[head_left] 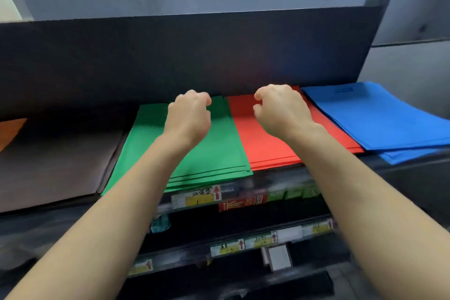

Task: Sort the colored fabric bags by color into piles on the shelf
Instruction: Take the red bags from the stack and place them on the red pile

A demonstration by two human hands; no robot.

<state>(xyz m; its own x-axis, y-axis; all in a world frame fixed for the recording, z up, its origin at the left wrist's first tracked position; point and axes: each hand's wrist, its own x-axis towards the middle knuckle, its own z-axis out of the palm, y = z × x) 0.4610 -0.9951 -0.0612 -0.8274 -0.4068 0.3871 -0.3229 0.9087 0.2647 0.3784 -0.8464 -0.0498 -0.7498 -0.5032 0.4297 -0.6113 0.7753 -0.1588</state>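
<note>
Fabric bags (267, 153) lie flat in single-colour piles, side by side along the top shelf (411, 173), against a dark back panel (194, 56). From left to right: a corner of an orange pile (11, 130) at the frame edge, a brown pile (56, 161), a green pile (219, 153), a red pile (253, 129) and a blue pile (379, 117). The green and red piles touch along one long edge. The blue pile overlaps the right edge of the red pile, and its upper bags sit skewed over a lower blue bag that protrudes at the front. The left hand (188, 117) is positioned over the far half of the green pile, back of the hand upward, fingers curled under into a loose fist with nothing visible in them. The right hand (280, 109) is positioned over the far half of the red pile in the same posture, fingers curled, nothing visible in the grip. Whether either hand's fingertips contact the fabric beneath cannot be determined. Both forearms extend from the bottom corners of the frame. Price labels (197, 198) with red arrows are fixed to the front rail of the shelf, and a lower rail (243, 243) carries similar labels, blurred.
</note>
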